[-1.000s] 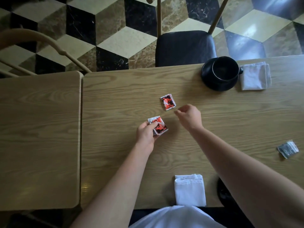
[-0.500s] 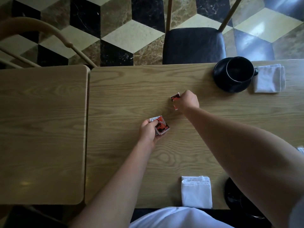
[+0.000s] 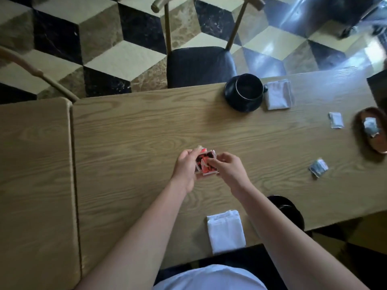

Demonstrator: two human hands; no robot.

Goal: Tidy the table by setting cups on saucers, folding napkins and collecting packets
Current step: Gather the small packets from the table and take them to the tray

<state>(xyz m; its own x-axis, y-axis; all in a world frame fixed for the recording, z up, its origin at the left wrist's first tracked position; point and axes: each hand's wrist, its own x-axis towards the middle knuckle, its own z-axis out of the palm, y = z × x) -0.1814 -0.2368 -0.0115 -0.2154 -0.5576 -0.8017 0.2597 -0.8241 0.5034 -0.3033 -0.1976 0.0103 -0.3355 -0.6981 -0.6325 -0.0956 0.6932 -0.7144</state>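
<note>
Head view is showing both hands meeting over the middle of the light wooden table [image 3: 129,130]: the right hand [image 3: 229,169], which was pinching the second red-and-black foil packet a moment ago, is now pressing it onto the stack of red-and-black packets [image 3: 206,165] that the left hand [image 3: 186,166] is gripping with curled fingers. That is clearing the red ones from the tabletop; two small silver packets [image 3: 318,167] are lying loose to the right. The brown oval dish [image 3: 362,132] is holding one crumpled silver packet, and the black cup [image 3: 248,86] is sitting on its black saucer [image 3: 234,101], its inside too dark to read.
</note>
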